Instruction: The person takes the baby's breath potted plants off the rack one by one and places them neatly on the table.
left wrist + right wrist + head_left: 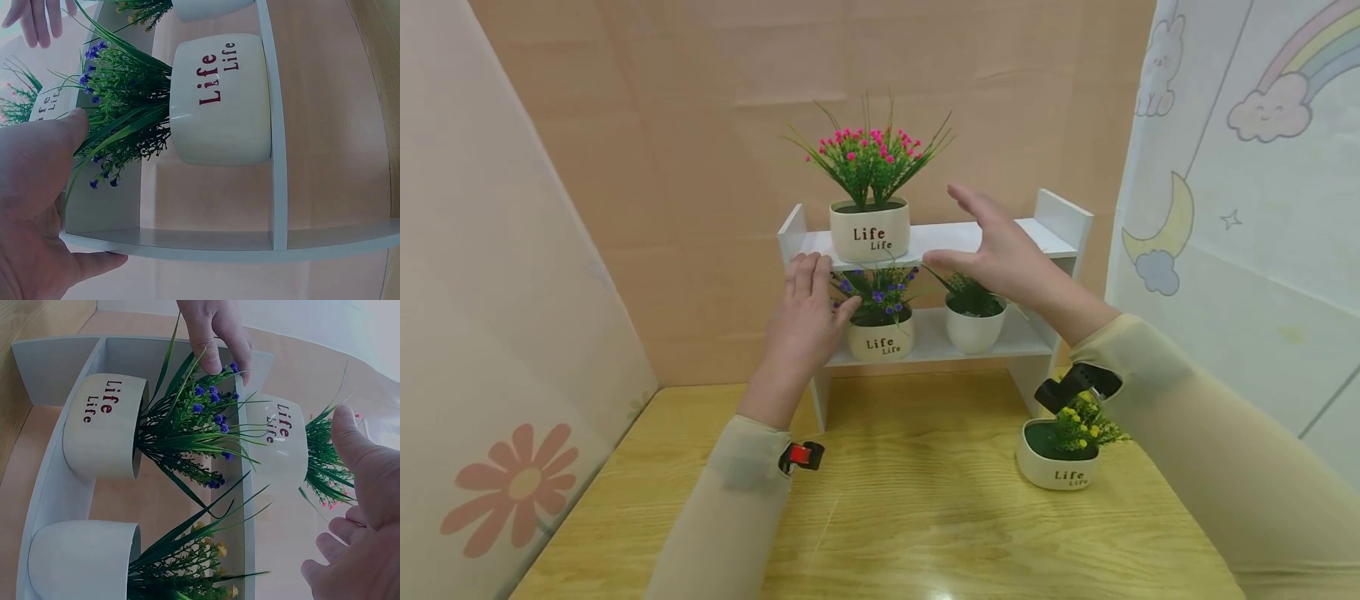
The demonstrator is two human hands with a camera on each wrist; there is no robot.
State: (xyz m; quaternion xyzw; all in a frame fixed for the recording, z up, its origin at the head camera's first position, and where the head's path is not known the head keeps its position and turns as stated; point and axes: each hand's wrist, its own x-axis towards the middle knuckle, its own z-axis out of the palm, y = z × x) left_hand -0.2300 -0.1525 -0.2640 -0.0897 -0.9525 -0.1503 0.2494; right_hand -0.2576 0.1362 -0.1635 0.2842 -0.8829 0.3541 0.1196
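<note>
My left hand (808, 300) is at the left end of a white two-tier shelf (940, 346), its fingers against the upper board's left corner. Its thumb extends in front of a pot of purple flowers (882, 340) on the lower tier. On the upper board stands a white "Life" pot of pink flowers (870, 233). To the right of that pot my right hand (1000, 250) hovers, thumb and fingers spread apart and holding nothing. Below this hand, a plain white pot with green leaves (975, 329) stands on the lower tier, partly covered in the head view.
A pot of yellow flowers (1060, 462) stands on the wooden table (910, 517), near the shelf's right leg. Raised side panels (1063, 218) end the upper board. Behind the shelf hangs a tan backdrop (700, 167); a patterned wall (1247, 250) is on the right.
</note>
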